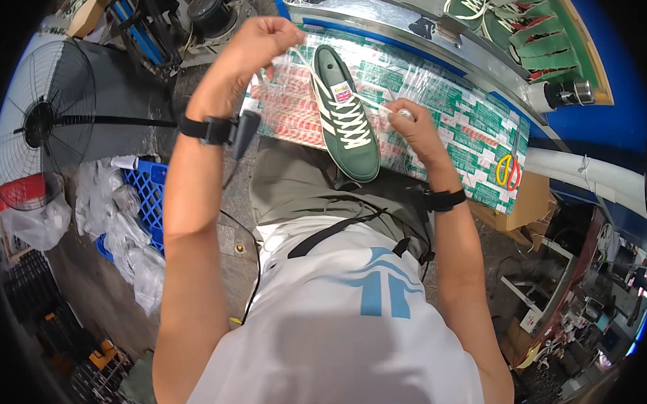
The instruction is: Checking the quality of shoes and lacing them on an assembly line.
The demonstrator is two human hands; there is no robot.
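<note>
A dark green sneaker [366,161] with cream side stripes lies on the patterned work surface in front of me, toe pointing toward my body. Its white shoelace [353,125] crosses the eyelets in several rows. Up at the left, my left hand [265,44] pinches one lace end, which runs taut from the shoe. Right of the shoe, my right hand [415,126] is closed on the other lace end, drawn out sideways. A small flag label shows on the tongue. My fingertips partly hide both lace ends.
Yellow-and-red scissors [508,172] lie on the surface's right end. Beyond it runs a metal-edged conveyor [432,35], with more green shoes [466,1] and shoe parts in a tray at the far right. A fan [40,123] and a blue crate [150,199] with plastic bags stand at the left.
</note>
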